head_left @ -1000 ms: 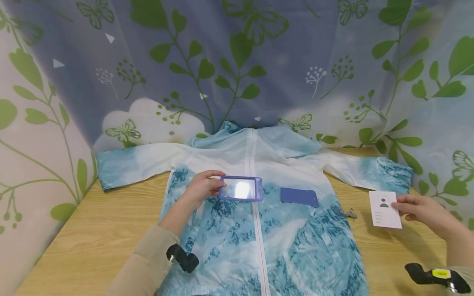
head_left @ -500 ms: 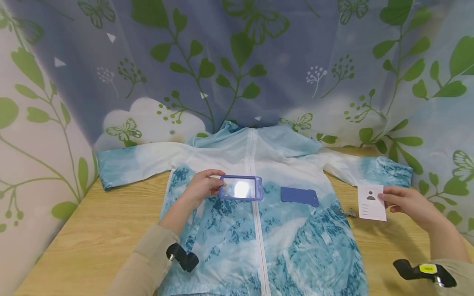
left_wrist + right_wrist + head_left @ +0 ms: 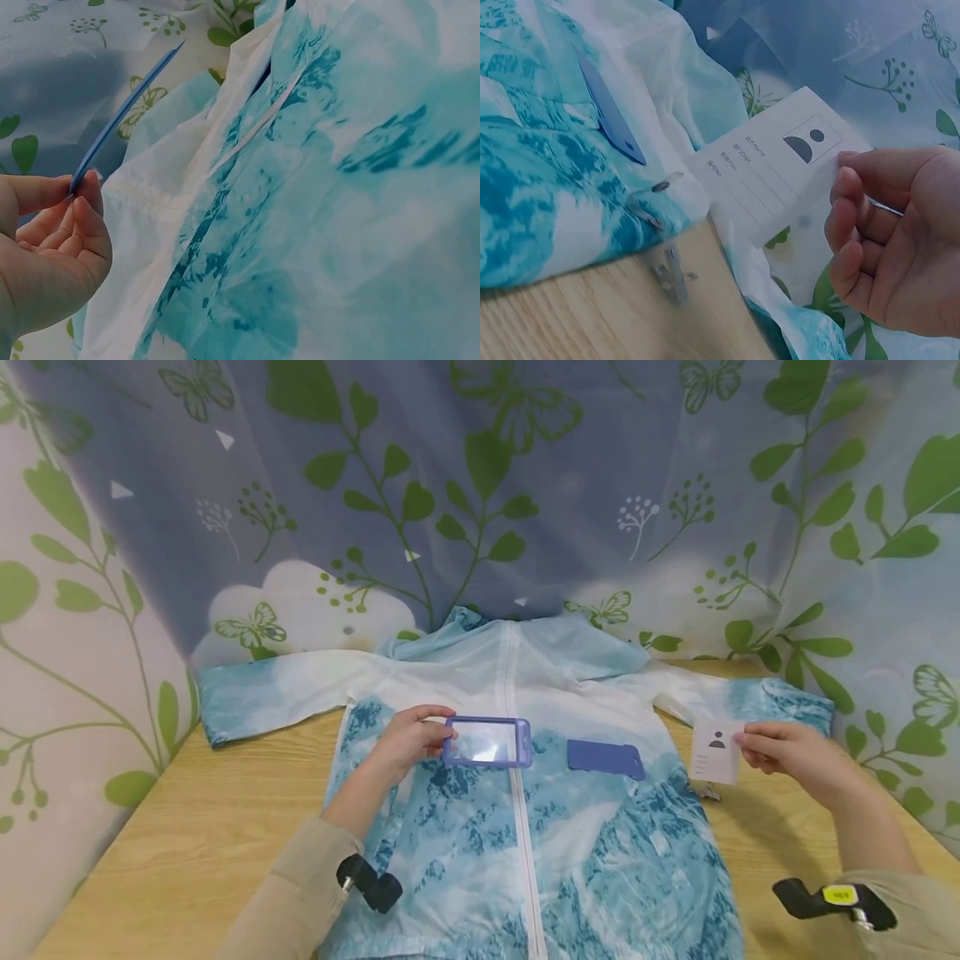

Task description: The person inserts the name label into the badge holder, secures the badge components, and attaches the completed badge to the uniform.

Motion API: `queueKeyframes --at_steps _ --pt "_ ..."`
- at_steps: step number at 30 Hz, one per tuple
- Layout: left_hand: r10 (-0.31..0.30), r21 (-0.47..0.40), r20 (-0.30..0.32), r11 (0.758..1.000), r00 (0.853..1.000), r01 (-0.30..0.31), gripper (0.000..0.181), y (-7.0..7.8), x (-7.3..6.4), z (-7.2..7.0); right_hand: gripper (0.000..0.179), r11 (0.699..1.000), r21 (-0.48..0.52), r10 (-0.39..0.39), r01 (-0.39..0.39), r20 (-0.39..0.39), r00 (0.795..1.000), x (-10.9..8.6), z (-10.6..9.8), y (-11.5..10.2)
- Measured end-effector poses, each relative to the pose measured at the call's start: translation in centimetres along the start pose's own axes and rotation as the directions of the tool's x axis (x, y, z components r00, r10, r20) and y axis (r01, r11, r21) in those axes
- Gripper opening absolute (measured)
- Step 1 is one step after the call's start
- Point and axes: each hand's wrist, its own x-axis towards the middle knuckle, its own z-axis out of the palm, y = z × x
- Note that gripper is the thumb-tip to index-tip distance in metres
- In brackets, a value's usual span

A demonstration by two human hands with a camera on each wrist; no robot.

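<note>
My left hand (image 3: 408, 745) pinches the left end of a blue badge holder (image 3: 525, 745) with a clear, shiny window, held over the jacket. In the left wrist view the badge holder (image 3: 124, 112) appears edge-on between thumb and fingers. My right hand (image 3: 791, 756) pinches a white ID card (image 3: 716, 764) at its right edge, above the table by the jacket's side. The right wrist view shows the card (image 3: 772, 161) with a printed person icon and lines of text. A flat blue cover piece (image 3: 605, 758) lies on the jacket between the hands.
A blue and white zip jacket (image 3: 450, 835) lies spread on the wooden table (image 3: 187, 827), sleeves out to both sides. A small metal clip (image 3: 708, 792) lies by the jacket's right edge, beneath the card. A leaf-patterned curtain (image 3: 570, 510) hangs behind and at both sides.
My right hand has moved left and slightly away from me with the ID card, which now hangs over the metal clip. The left hand and badge holder stay in place.
</note>
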Motion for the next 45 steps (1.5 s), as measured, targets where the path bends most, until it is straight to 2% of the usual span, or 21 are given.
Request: queueKeyframes --at_steps 9,16,23,30,34,45 --pt "0.008 0.009 0.01 1.0 1.0 -0.008 0.03 0.1 0.0 -0.1 0.037 0.994 0.087 -0.069 0.069 0.006 0.998 0.7 1.6 -1.5" --pt "0.003 0.009 0.009 1.0 1.0 -0.003 0.031 0.0 -0.1 -0.1 0.044 0.992 0.067 -0.11 0.108 0.018 0.994 0.9 2.8 -2.7" --pt "0.006 0.001 0.022 1.0 1.0 -0.006 0.03 0.2 -0.2 0.0 0.054 0.992 0.064 -0.111 0.109 0.023 0.994 1.3 3.5 -3.3" --pt "0.002 0.008 0.016 1.0 1.0 -0.002 0.03 0.1 -0.4 0.0 0.041 0.99 0.051 -0.138 0.135 0.078 0.987 1.6 4.1 -3.7" --pt "-0.005 0.011 0.012 1.0 1.0 0.005 0.029 0.2 -0.4 0.1 0.035 0.99 0.036 -0.14 0.137 0.084 0.987 1.9 4.4 -4.1" --pt "-0.001 0.003 0.018 1.0 1.0 0.001 0.03 0.2 -0.3 0.0 0.04 0.987 0.066 -0.154 0.146 0.134 0.979 2.7 5.4 -5.3"
